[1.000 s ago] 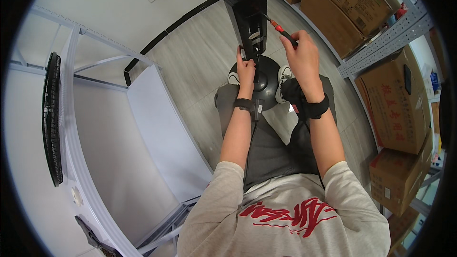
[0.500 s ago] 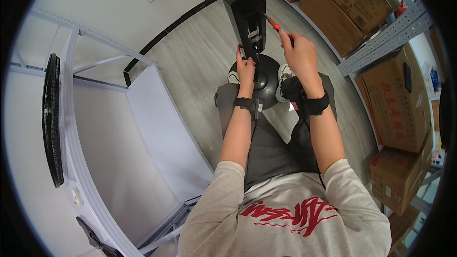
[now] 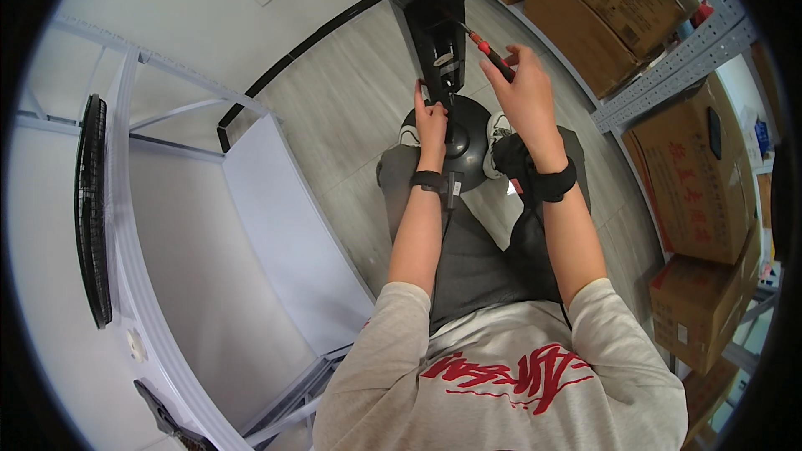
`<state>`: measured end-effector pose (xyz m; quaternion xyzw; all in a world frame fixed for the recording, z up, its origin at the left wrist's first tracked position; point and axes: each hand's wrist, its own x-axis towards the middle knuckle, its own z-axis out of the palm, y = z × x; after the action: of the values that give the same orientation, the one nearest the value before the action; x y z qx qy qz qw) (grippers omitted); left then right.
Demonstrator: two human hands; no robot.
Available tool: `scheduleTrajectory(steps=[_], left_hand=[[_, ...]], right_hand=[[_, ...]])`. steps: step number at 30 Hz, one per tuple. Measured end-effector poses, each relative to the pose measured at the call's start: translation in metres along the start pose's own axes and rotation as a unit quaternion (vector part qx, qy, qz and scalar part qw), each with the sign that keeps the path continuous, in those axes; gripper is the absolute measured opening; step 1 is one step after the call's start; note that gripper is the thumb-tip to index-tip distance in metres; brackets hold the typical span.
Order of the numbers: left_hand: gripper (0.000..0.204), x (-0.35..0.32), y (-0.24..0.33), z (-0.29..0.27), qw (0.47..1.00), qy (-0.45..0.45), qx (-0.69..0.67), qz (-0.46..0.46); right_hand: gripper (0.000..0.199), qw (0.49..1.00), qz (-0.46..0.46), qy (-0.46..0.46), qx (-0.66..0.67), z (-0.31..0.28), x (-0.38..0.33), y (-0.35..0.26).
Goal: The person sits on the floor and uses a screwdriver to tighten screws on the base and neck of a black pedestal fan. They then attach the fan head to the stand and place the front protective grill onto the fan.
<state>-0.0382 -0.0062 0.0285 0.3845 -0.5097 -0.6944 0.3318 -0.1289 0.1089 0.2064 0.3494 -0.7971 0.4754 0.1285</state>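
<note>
A black fan body (image 3: 430, 29) stands upright in front of me on a round black base (image 3: 474, 138), which sits between my shoes. My left hand (image 3: 431, 127) is at the lower end of the body, its index finger stretched up along the left side and the other fingers curled at the stand. In my right hand (image 3: 530, 100) is a screwdriver (image 3: 483, 46) with a red and black handle. Its shaft points up and left, and the tip meets the body's right side. The thumb and fingers pinch the handle's end loosely. Any screw there is too small to make out.
Cardboard boxes (image 3: 581, 38) fill a metal shelf along the right, with a dark phone (image 3: 714, 134) on one box. To the left stands a white shelf frame (image 3: 167, 301), with a round black fan grille (image 3: 93, 209) beside it. A white wall (image 3: 192, 0) rises beyond the floor.
My right hand's fingers have loosened and shifted back along the screwdriver handle, so more of its black part shows. The left hand and the fan body have hardly moved.
</note>
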Motion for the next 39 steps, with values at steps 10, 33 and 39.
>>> scheduleTrajectory(steps=[10, 33, 39], left_hand=[[0.074, 0.001, 0.0, -0.002, 1.0, 0.002, 0.014, -0.005], [0.05, -0.006, -0.023, -0.013, 0.974, 0.017, -0.212, -0.08], [0.035, -0.027, -0.011, -0.01, 0.976, -0.005, -0.197, -0.096]], right_hand=[[0.037, 0.988, 0.093, -0.124, -0.03, -0.002, 0.009, 0.001], [0.027, 0.959, 0.183, -0.151, 0.157, -0.007, 0.016, -0.003], [0.023, 0.997, 0.044, -0.057, 0.034, -0.026, -0.012, -0.005]])
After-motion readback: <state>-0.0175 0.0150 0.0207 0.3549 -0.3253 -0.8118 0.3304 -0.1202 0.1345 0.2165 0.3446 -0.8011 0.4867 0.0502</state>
